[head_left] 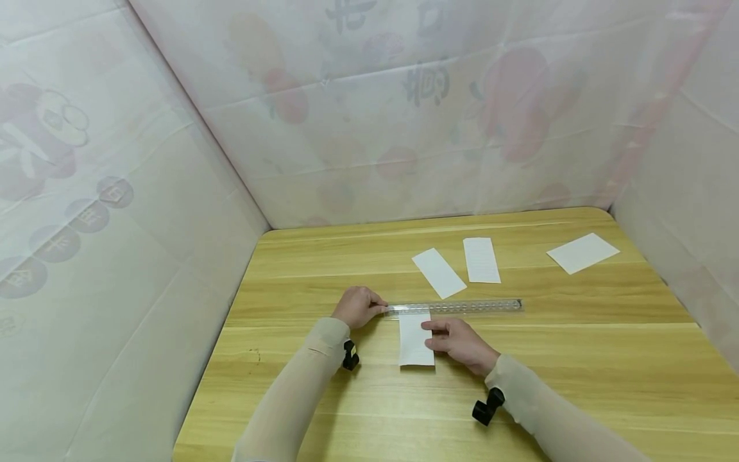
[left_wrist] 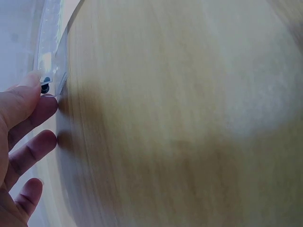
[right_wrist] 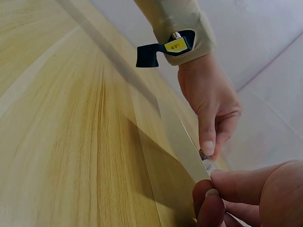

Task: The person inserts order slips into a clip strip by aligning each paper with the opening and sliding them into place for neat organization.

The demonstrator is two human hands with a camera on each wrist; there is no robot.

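Note:
My left hand (head_left: 359, 307) pinches the left end of a long, clear plastic ruler-like strip (head_left: 473, 307), thumb over forefinger. A row of round marks runs along the strip, and a small dark spot shows at its end in the left wrist view. Between the hands is a white paper slip (head_left: 416, 343), its far edge meeting the strip. My right hand (head_left: 462, 343) holds the slip's right edge between thumb and fingers. In the right wrist view the slip (right_wrist: 177, 137) is seen nearly edge-on, tilted above the wooden table, with a shadow beneath.
Beyond the strip lie two more white slips, one slanted (head_left: 439, 273) and one nearly straight (head_left: 482, 260). Another slip (head_left: 583, 253) rests at the far right. Printed cloth walls (head_left: 369, 160) stand around the wooden table (head_left: 300, 256). Both wrists wear black camera mounts (head_left: 488, 405).

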